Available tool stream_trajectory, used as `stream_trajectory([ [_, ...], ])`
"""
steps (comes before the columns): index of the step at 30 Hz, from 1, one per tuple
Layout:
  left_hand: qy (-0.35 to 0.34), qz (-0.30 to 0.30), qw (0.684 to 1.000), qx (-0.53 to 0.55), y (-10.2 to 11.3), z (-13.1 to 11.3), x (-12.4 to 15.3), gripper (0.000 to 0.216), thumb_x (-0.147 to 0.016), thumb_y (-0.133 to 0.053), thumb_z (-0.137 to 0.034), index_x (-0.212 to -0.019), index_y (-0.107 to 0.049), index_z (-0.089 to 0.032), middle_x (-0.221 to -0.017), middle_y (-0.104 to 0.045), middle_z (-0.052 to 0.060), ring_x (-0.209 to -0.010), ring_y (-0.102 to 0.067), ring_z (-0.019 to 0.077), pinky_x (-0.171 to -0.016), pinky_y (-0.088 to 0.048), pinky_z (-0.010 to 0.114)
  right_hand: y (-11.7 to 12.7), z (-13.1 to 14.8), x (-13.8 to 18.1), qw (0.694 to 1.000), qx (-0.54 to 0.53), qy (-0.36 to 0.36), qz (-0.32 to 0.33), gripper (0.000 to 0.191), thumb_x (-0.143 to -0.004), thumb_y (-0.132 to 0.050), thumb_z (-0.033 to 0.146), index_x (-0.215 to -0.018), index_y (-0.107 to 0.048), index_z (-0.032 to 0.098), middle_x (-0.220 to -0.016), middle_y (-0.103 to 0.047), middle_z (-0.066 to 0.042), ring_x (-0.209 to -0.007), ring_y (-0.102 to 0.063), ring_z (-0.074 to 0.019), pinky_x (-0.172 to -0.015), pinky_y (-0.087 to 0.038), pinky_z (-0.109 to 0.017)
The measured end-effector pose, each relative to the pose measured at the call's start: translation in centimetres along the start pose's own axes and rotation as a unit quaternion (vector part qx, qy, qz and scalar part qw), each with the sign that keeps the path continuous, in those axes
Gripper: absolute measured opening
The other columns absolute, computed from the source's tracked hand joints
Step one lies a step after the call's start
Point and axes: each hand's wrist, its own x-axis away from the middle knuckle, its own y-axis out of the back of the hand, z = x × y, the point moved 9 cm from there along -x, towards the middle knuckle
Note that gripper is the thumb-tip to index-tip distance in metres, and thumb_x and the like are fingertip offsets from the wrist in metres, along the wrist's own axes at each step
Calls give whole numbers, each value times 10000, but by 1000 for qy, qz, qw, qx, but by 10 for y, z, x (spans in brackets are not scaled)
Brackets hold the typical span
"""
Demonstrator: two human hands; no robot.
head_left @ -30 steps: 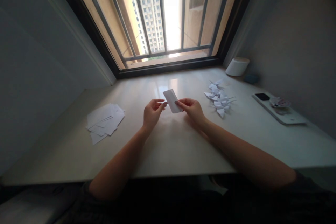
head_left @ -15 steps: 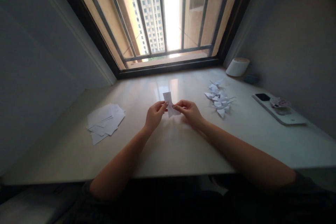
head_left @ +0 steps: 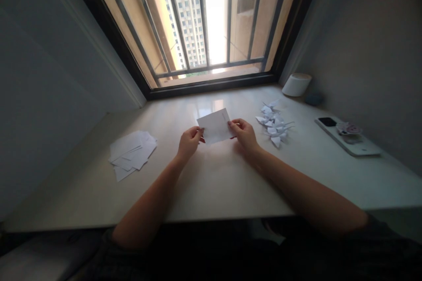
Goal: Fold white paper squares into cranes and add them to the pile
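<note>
A white sheet of paper [head_left: 215,126] is spread out flat between my two hands, slightly tilted, above the middle of the white table. Its left edge is pinched by my left hand [head_left: 190,141], thumb on top and fingertips beneath. My right hand [head_left: 243,134] grips the opposite edge in the same way, near the upper right corner. A faint mark shows near the paper's right side. To the right of my right hand lies a cluster of folded white paper figures [head_left: 274,124] with pointed tips.
A stack of loose white paper sheets [head_left: 132,153] lies on the left of the table [head_left: 211,189]. At the right are a phone [head_left: 349,140] with a round ornament on it, a white cylindrical container [head_left: 296,85] and a small dark object [head_left: 314,98]. A barred window [head_left: 211,79] borders the back.
The paper, narrow and folded before, is now opened out into a wider sheet. My hands have moved apart, the left one leftward and the right one rightward.
</note>
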Motion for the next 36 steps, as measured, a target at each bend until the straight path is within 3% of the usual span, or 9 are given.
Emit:
stream_trajectory([
  [5, 73, 1, 991, 111, -1, 9, -1, 346, -675, -699, -468, -815, -674, -153, -620, -602, 2, -549, -596, 107, -525, -409, 207, -5, -5, 0, 995, -78, -52, 22, 294, -603, -698, 383, -803, -596, 193, -697, -603, 10, -547, -539, -112, -463, -453, -239],
  [10, 140, -6, 976, 164, -1, 21, 1, 479, -601, -760, -496, -940, -691, -164, -721, -631, 23, -619, -623, 117, -560, -419, 213, -13, -3, 2, 988, -123, -60, 67, 339, -714, -541, 423, -951, -608, 190, -673, -605, 1, -504, -515, -107, -491, -435, -257],
  [15, 156, -17, 971, 179, -1, 26, 2, 496, -588, -766, -504, -957, -694, -180, -766, -656, 38, -677, -642, 136, -579, -417, 219, -33, 7, 12, 983, -101, -18, 154, 514, -553, -754, 276, -1038, -591, 226, -771, -639, 19, -679, -593, -138, -611, -483, -266],
  [19, 168, 18, 970, 173, -9, 26, 5, 455, -616, -760, -480, -947, -695, -175, -820, -687, 63, -672, -632, 129, -590, -420, 225, -49, 11, 22, 971, -107, 1, 214, 443, -556, -804, 282, -954, -622, 215, -862, -686, -13, -814, -632, -165, -786, -500, -317],
  [26, 187, 128, 961, 162, -30, 25, 15, 298, -683, -722, -418, -854, -688, -176, -881, -714, 100, -669, -635, 135, -600, -441, 239, -32, 4, 13, 988, -82, -6, 127, 447, -571, -803, 399, -942, -673, 185, -958, -697, -60, -878, -634, -205, -747, -523, -329],
  [29, 173, 147, 965, 131, -35, 21, 17, 374, -734, -650, -515, -857, -695, -165, -930, -714, 130, -717, -657, 175, -591, -453, 257, -25, 0, 10, 993, -78, -9, 93, 479, -561, -810, 400, -958, -680, 167, -957, -699, -82, -851, -637, -215, -688, -526, -323],
  [31, 137, 110, 979, 102, -29, 14, 15, 497, -772, -550, -609, -879, -701, -148, -938, -709, 141, -732, -660, 197, -574, -460, 268, -22, 0, 11, 994, -72, -6, 79, 476, -553, -814, 399, -942, -684, 158, -927, -703, -86, -825, -639, -217, -660, -523, -320],
  [33, 68, 53, 994, 69, -18, -1, 13, 568, -790, -490, -652, -947, -700, -147, -937, -706, 127, -766, -657, 209, -579, -472, 273, -23, 3, 13, 995, -56, 0, 78, 473, -547, -816, 405, -928, -687, 157, -895, -708, -84, -805, -641, -220, -647, -520, -322],
  [36, -41, 23, 999, 13, -12, -25, 16, 512, -766, -600, -576, -1099, -667, -193, -945, -713, 81, -833, -651, 201, -663, -491, 268, -30, 10, 20, 994, -36, 15, 102, 473, -545, -819, 410, -932, -690, 172, -875, -714, -68, -797, -646, -221, -683, -522, -337],
])
